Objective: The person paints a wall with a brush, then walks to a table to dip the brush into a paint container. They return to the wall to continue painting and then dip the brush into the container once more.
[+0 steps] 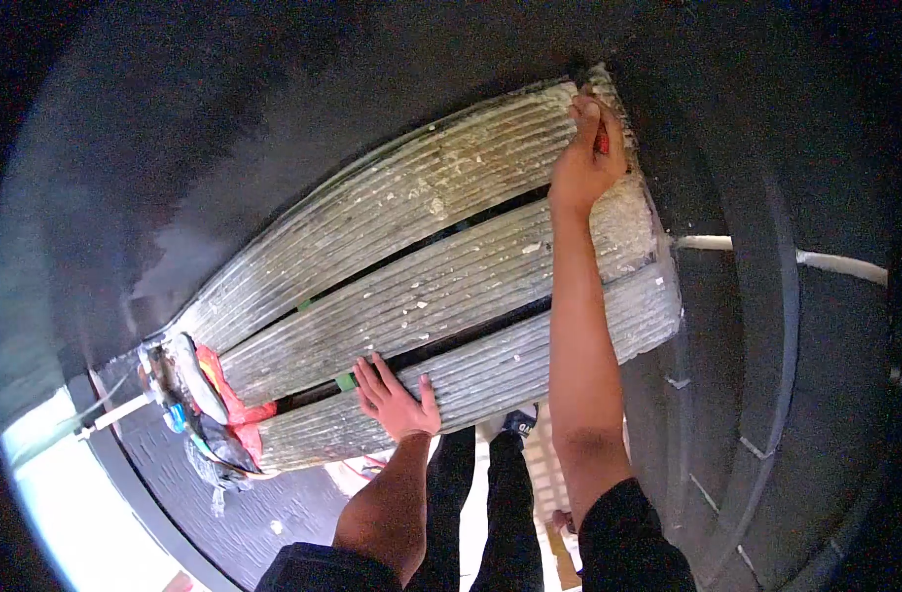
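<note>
A dirty ridged panel of three long slatted sections [441, 286] leans against a dark wall, with dark gaps between the sections. My left hand [396, 395] lies flat with fingers spread on the lowest section, near a small green mark. My right hand [589, 148] reaches up to the panel's top far corner and is closed around a small tool with a red handle, pressed against the upper section.
Crumpled red and grey cloth and a worn shoe-like item [209, 414] sit at the panel's lower left end. A white pipe [826, 261] runs along the dark wall at right. My dark trouser legs [495, 503] and a light floor show below.
</note>
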The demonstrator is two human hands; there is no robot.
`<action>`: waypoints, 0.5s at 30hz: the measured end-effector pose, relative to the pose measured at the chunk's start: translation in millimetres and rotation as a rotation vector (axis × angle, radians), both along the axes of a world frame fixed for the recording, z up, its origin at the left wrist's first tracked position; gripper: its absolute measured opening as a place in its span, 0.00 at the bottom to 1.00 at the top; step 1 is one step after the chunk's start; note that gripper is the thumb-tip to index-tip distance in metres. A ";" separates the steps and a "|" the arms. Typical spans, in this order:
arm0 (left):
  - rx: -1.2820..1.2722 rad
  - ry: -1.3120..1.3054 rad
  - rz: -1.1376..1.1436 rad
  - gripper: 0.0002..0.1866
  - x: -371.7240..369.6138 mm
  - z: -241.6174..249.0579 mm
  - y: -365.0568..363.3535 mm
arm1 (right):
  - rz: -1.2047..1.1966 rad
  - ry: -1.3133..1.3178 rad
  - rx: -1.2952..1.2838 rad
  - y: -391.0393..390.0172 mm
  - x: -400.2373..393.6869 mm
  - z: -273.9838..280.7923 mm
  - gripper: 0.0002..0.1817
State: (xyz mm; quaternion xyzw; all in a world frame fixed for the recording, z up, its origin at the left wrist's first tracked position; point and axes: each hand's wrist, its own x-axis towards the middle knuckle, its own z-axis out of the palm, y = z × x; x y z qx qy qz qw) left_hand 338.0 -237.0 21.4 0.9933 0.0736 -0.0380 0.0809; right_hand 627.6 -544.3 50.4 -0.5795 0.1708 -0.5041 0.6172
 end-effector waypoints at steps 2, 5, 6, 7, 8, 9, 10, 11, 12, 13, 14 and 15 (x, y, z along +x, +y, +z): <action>0.007 0.009 0.007 0.48 -0.2 -0.5 -0.2 | 0.073 0.056 0.004 24.1 -3.3 2.3 0.06; -0.006 0.020 -0.001 0.47 1.9 3.0 -0.4 | 0.262 0.045 0.152 97.4 -11.1 -1.3 0.07; -0.005 0.019 0.007 0.47 2.5 4.4 -1.1 | 0.341 0.064 0.165 121.3 -15.2 -2.1 0.06; -0.014 0.018 0.007 0.47 2.8 5.6 -1.6 | 0.420 0.085 0.179 142.2 -19.5 -1.4 0.06; -0.024 0.019 0.006 0.47 2.6 5.7 -1.6 | 0.427 0.087 0.180 160.5 -23.2 3.3 0.06; -0.029 0.004 -0.001 0.47 2.0 4.8 -0.7 | 0.593 0.101 0.320 177.0 -26.8 7.3 0.06; -0.026 0.006 0.007 0.47 1.2 3.9 -0.2 | 0.759 0.114 0.461 186.7 -29.1 11.0 0.07; -0.030 0.002 0.008 0.47 0.8 3.2 0.0 | 0.769 0.115 0.463 189.6 -29.4 14.0 0.07; -0.033 -0.002 0.008 0.47 1.4 2.5 0.5 | 0.785 0.123 0.480 189.8 -28.2 13.3 0.09; -0.028 -0.007 0.013 0.47 1.2 1.9 0.7 | 0.803 0.134 0.496 188.2 -27.6 12.4 0.13; -0.029 -0.006 0.025 0.47 0.9 2.0 1.2 | 0.726 0.154 0.513 178.5 -27.9 11.0 0.11; -0.017 -0.001 0.021 0.47 1.4 2.6 1.2 | 0.647 0.174 0.526 162.2 -27.7 9.4 0.10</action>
